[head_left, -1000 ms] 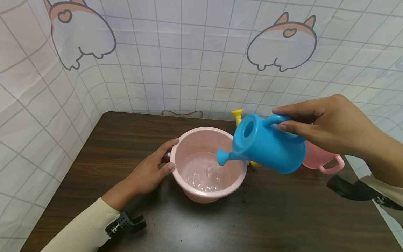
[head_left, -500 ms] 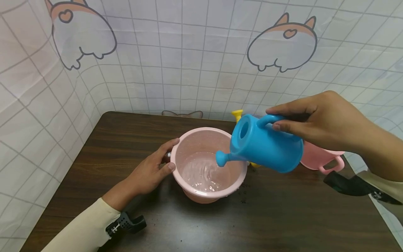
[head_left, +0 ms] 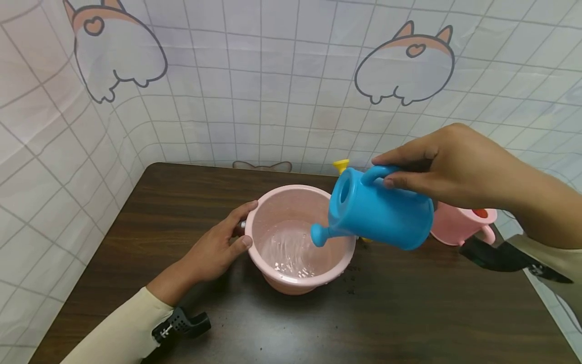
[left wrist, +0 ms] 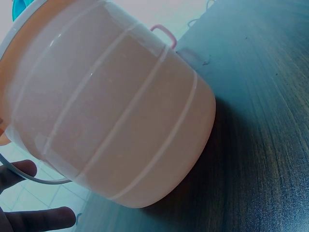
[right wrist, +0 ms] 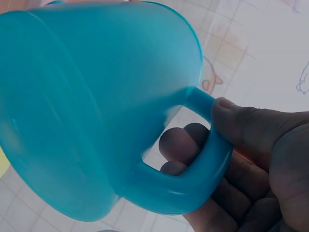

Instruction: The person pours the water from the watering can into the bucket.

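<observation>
The right hand (head_left: 450, 164) grips the handle of the blue watering can (head_left: 379, 210), which hangs tilted just below its fingers, spout down over the pink bucket (head_left: 300, 237). The left hand (head_left: 213, 247), fingers relaxed, rests against the bucket's near side on the table (head_left: 182, 192).

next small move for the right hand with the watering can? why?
Probably keep the tilt a moment, then level out. The right hand grips the blue watering can by its handle, spout tipped down over the pink bucket, which holds rippling water low inside. The left hand steadies the bucket's rim. Whether water is left in the can cannot be seen, so righting it over the bucket avoids drips on the table.
</observation>
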`<state>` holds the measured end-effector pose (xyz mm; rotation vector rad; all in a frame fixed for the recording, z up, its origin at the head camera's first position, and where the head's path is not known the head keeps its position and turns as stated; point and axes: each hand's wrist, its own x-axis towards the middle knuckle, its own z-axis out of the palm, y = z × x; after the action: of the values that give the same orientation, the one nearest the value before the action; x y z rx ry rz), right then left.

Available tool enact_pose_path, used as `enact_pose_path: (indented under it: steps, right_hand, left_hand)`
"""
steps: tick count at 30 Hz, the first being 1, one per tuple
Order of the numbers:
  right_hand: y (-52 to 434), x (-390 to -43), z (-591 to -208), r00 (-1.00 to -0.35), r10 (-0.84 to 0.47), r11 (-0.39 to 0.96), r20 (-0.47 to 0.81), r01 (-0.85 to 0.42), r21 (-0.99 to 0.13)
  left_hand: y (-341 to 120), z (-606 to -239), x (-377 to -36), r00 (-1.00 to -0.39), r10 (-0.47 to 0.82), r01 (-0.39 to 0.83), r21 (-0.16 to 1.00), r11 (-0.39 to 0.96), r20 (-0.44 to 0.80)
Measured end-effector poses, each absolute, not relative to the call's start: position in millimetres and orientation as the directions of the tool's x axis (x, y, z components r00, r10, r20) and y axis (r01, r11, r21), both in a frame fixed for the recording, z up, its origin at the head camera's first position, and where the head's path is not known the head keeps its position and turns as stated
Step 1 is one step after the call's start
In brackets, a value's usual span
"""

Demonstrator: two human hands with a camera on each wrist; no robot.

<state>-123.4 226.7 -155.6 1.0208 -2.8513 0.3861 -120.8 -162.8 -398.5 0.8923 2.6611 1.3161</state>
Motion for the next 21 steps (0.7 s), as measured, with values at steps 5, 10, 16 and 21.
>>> enact_pose_path:
  steps: [5,10,16,21]
  right_hand:
    - [220.8,-126.1,-151.6,-0.763,-0.632,0.735,0.135,-0.645,-0.208]
    - [214.0,-128.8,-147.4,-0.752,-0.650,0.728,0.105,-0.657,-0.196]
    - [208.5,-129.6,-143.9,-0.741,-0.666,0.716,0.091,-0.668,-0.201]
    - [209.4,-130.0,-144.5,-0.755,-0.651,0.729,0.079,-0.651,-0.212]
  left_hand:
    - [-162.8,-398.3,-121.0,-0.833,0.510,0.480,0.739,0.472,0.215]
    - [-162.8,-396.5,-119.6,-0.834,0.507,0.479,0.739,0.473,0.217]
    - [-162.7,-396.7,-119.1,-0.836,0.506,0.477,0.738,0.478,0.212]
    - [-162.3,-396.5,-119.7,-0.835,0.506,0.479,0.738,0.475,0.216]
